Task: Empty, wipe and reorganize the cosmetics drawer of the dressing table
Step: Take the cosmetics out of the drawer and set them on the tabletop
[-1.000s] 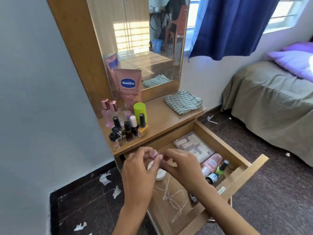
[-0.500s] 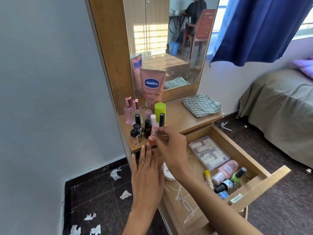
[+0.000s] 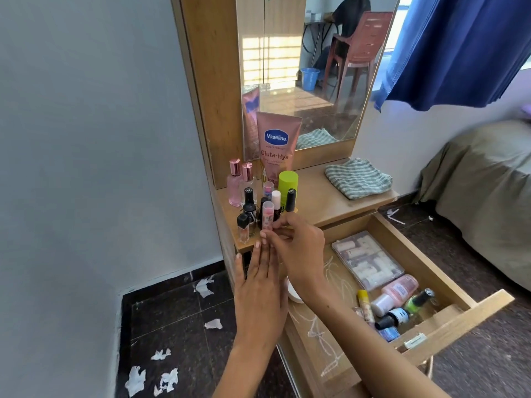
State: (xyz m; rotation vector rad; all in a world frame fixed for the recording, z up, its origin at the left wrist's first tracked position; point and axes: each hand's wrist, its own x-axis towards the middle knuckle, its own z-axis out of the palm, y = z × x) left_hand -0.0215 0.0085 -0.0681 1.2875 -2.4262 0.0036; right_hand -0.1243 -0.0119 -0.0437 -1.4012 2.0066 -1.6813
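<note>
1. Right hand [image 3: 298,245] is pinching a small pink tube [image 3: 267,215] between its fingertips, holding it upright at the front edge of the worktop [image 3: 321,199], just beside the cluster of bottles [image 3: 250,209].
2. Left hand [image 3: 260,285] is lying flat with straight fingers, gripping nothing, just below the worktop edge and touching the right hand's fingers.
3. Drawer [image 3: 459,320] is standing pulled out to the right of the hands, holding a clear box [image 3: 367,259], a pink bottle [image 3: 398,288], a green nail polish [image 3: 418,301], a yellow stick [image 3: 365,305] and a dark bottle [image 3: 392,317]; a white round item [image 3: 294,294] is showing partly behind the right wrist.
4. Lotion tube [image 3: 277,145] is leaning against the mirror [image 3: 316,67] behind the bottles, with a green cylinder [image 3: 288,182] in front of it.
5. Striped cloth [image 3: 357,178] is lying folded on the right part of the worktop.
6. White paper scraps [image 3: 165,380] are lying on the dark floor.
</note>
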